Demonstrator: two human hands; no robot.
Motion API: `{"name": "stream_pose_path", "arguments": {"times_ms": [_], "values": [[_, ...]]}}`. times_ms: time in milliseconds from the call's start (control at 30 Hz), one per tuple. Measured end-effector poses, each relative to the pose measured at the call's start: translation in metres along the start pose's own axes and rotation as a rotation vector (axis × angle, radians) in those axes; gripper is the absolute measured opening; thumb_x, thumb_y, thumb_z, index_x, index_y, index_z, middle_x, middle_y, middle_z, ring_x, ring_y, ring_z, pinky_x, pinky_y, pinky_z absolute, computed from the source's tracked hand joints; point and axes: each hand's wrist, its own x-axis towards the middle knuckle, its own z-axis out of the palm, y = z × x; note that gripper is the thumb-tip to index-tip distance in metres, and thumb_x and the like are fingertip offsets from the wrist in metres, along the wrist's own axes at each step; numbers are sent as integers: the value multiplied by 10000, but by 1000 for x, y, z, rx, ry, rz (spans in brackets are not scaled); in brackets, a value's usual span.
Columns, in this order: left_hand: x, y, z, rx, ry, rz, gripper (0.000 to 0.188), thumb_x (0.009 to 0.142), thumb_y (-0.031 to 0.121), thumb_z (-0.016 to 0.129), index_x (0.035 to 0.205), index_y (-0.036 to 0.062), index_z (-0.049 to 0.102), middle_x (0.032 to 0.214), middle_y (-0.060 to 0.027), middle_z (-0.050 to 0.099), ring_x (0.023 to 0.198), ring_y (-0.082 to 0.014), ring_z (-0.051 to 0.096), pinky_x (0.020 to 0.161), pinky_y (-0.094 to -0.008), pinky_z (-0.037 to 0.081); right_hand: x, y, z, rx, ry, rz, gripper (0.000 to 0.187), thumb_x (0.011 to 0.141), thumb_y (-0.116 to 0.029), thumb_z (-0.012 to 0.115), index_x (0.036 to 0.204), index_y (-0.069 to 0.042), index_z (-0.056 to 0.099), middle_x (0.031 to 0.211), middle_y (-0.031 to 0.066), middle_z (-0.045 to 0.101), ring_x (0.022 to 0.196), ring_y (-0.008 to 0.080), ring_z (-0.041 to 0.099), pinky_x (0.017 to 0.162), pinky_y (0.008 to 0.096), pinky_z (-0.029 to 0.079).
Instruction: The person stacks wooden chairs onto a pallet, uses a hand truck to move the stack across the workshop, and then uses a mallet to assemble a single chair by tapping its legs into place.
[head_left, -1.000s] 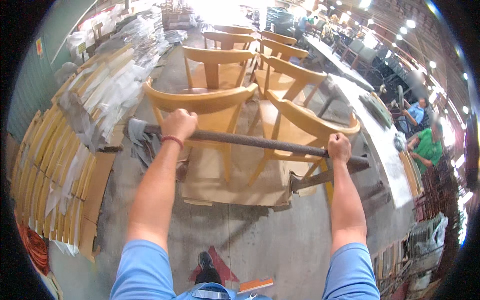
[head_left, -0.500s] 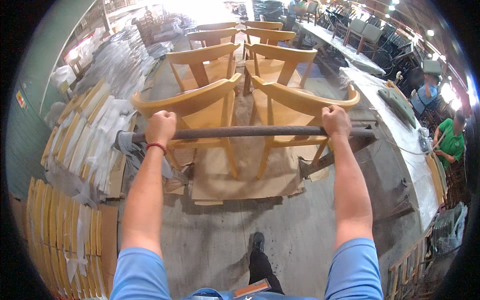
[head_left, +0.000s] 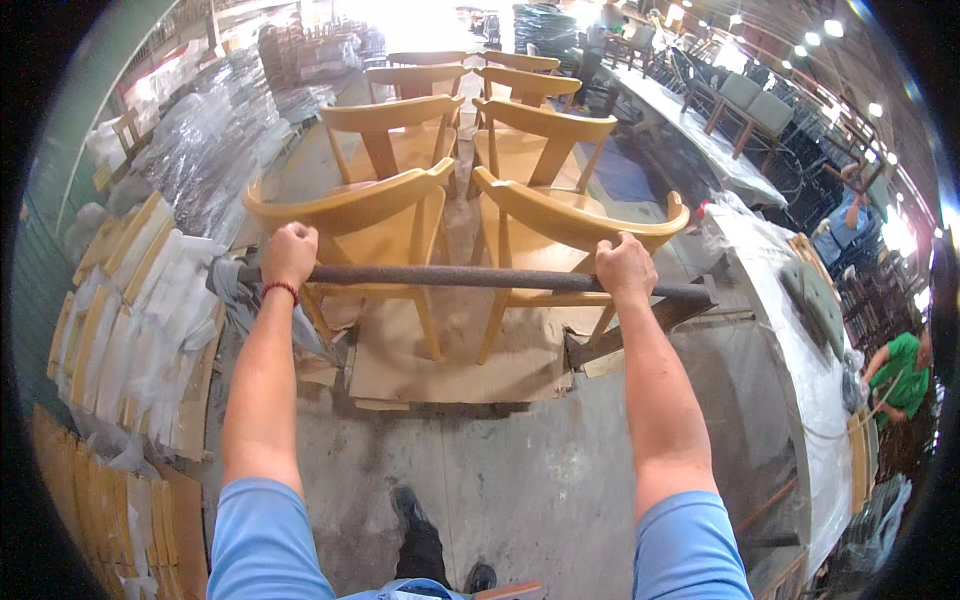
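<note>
Both my fists are closed around a dark, rough-looking push bar [head_left: 450, 278] that runs crosswise in front of me. My left hand [head_left: 291, 256] grips it near its left end, and a red bracelet circles that wrist. Toward the right end, my right hand [head_left: 626, 268] holds the same bar. Beyond the bar, several light wooden chairs stand upright in two rows on a cart. The nearest left chair [head_left: 350, 212] and nearest right chair [head_left: 585, 218] have their curved backs just past my hands. Brown cardboard [head_left: 455, 372] covers the cart's near end. Grey cloth [head_left: 232, 290] is wrapped at the bar's left end.
Wrapped wooden parts [head_left: 110, 300] are stacked along the left, with plastic-covered piles [head_left: 215, 130] behind. A long covered table [head_left: 775, 300] lines the right side, with a grey cushion [head_left: 812, 305] on it. Beyond it is a person in green [head_left: 898, 375]. Concrete floor [head_left: 480, 460] lies underfoot.
The stacks at the left and the table at the right have slid nearer as I walk with the cart. My feet have shifted and both now show. My grip is unchanged.
</note>
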Motion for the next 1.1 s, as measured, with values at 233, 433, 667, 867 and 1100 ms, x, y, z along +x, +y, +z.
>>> {"name": "stream_pose_path", "arguments": {"times_ms": [233, 433, 667, 867, 1100], "values": [[121, 53, 78, -23, 108, 34, 312, 816, 306, 493, 873, 82, 703, 914, -215, 654, 875, -376, 636, 799, -456, 504, 135, -36, 55, 103, 31, -53, 408, 804, -314, 508, 1096, -55, 624, 1099, 190, 629, 1058, 348, 581, 899, 434, 445], [216, 81, 149, -48, 43, 50, 267, 819, 296, 515, 868, 112, 703, 906, -144, 683, 890, -317, 643, 831, -422, 485, 237, -64, 137, 57, 256, -63, 535, 809, -253, 527, 1294, -54, 420, 1304, 199, 454, 1219, 351, 448, 967, 450, 403], [351, 93, 214, -88, 70, 110, 326, 849, 310, 462, 887, 81, 691, 924, -181, 666, 880, -354, 635, 813, -453, 487, 354, -127, 211, 102, 188, -137, 485, 826, -265, 482, 1265, -59, 506, 1335, 171, 480, 1238, 309, 457, 1017, 407, 383], [474, 106, 271, -15, 38, 132, 383, 865, 373, 439, 887, 77, 681, 883, -199, 658, 857, -403, 624, 772, -482, 489, 457, -194, 260, 37, 86, -65, 502, 818, -311, 497, 1258, -72, 530, 1341, 119, 493, 1175, 312, 519, 989, 406, 412], [595, 141, 342, 21, -16, 45, 354, 857, 362, 459, 873, 88, 682, 919, -180, 662, 879, -390, 623, 784, -467, 486, 572, -243, 340, 17, 102, -45, 533, 814, -309, 494, 1298, -85, 496, 1405, 89, 423, 1192, 293, 513, 983, 422, 422]]}}
